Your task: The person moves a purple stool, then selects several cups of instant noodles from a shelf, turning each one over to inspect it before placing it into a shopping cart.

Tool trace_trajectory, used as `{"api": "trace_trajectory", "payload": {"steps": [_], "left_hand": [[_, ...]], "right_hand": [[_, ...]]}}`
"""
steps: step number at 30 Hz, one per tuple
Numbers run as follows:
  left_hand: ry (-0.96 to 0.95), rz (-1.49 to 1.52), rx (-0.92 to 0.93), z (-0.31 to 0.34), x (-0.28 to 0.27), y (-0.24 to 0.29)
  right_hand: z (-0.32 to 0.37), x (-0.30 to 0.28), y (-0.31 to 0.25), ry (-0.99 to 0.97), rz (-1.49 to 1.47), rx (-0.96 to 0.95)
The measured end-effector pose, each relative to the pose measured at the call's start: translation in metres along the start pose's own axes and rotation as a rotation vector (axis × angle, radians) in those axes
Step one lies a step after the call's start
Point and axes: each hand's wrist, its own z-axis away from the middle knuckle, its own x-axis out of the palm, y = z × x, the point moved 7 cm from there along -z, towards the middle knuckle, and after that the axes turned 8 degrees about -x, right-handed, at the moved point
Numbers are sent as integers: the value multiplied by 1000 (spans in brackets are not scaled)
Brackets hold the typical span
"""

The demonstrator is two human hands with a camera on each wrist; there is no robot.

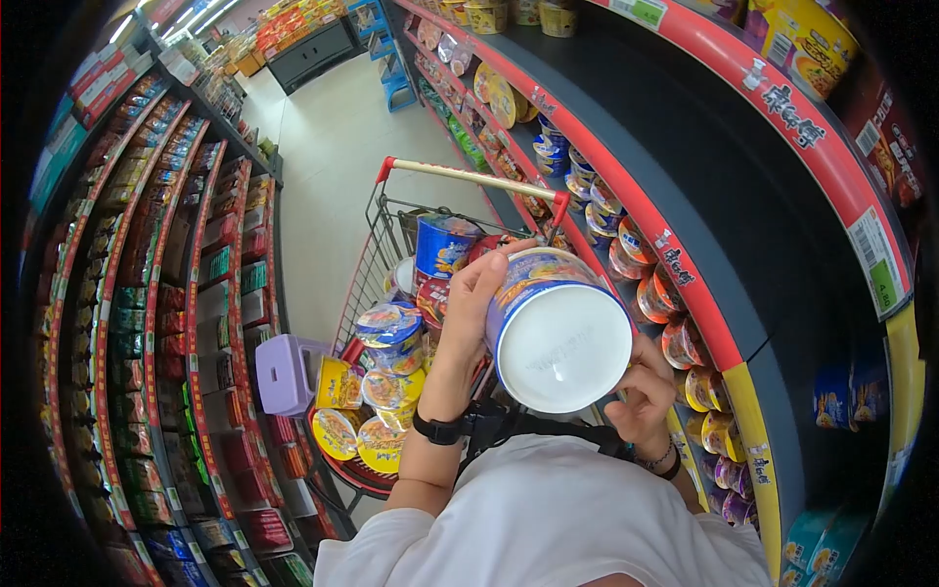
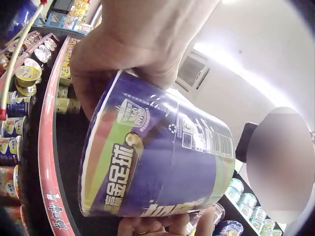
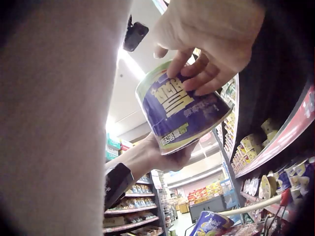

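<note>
A large blue instant noodle tub (image 1: 564,338) is held up in front of the chest, its white base turned toward the head camera. My left hand (image 1: 476,311) grips the tub near its lid end. On the opposite side, the fingers of my right hand (image 3: 206,49) lie against the printed wall, with the thumb apart from it. The left wrist view shows the tub's barcode side (image 2: 162,152). Below the hands, a shopping cart (image 1: 469,179) carries yellow noodle bowls (image 1: 393,389), another blue tub (image 1: 445,245) and red packs.
Shelves with red price rails (image 1: 626,220) curve along the right, stocked with noodle bowls. Packed shelves (image 1: 147,323) line the left side of the aisle. A lilac plastic stool (image 1: 286,377) stands beside the cart. Tiled floor (image 1: 323,127) runs ahead between the shelves.
</note>
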Motion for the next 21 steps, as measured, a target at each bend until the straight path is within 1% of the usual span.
{"api": "trace_trajectory", "payload": {"steps": [2,3,4,5,6,7,8,9,10,12,13,14,15,16,18,19,20,21], "left_hand": [[44,10,10,-1,-11,-1],[102,2,26,2,-14,2],[116,1,37,4,-22,3],[171,-73,-9,5,-34,-2],[226,-145,-57,8,-45,-6],[296,-170,-76,12,-52,-5],[310,-169,-66,14,-60,-4],[358,-181,-6,16,-71,0],[406,-194,52,19,-80,5],[454,-172,57,25,-97,11],[543,-278,150,30,-110,20],[629,-386,243,36,-120,29],[696,-515,318,41,-128,40],[698,-520,320,39,-143,40],[984,-725,520,47,-181,49],[1122,-920,566,51,-190,58],[1120,-924,570,47,-203,58],[1272,-981,458,44,-223,56]], "right_hand": [[-2,6,7,-2,-29,20],[-4,8,12,30,26,33],[-5,10,18,61,79,46],[-6,15,25,75,87,100],[-7,21,30,65,73,96],[-4,25,48,89,62,244],[1,28,66,112,52,392],[7,33,83,-24,131,423],[9,44,95,-34,122,419],[16,74,130,6,-169,575],[22,95,147,-99,-206,669],[23,117,159,-88,-354,734],[22,137,165,-132,-386,749],[21,157,170,-175,-417,763],[18,196,179,-336,-325,715],[19,214,184,-400,-304,622],[25,228,190,-441,-235,578],[32,241,196,-478,-205,581]]}}
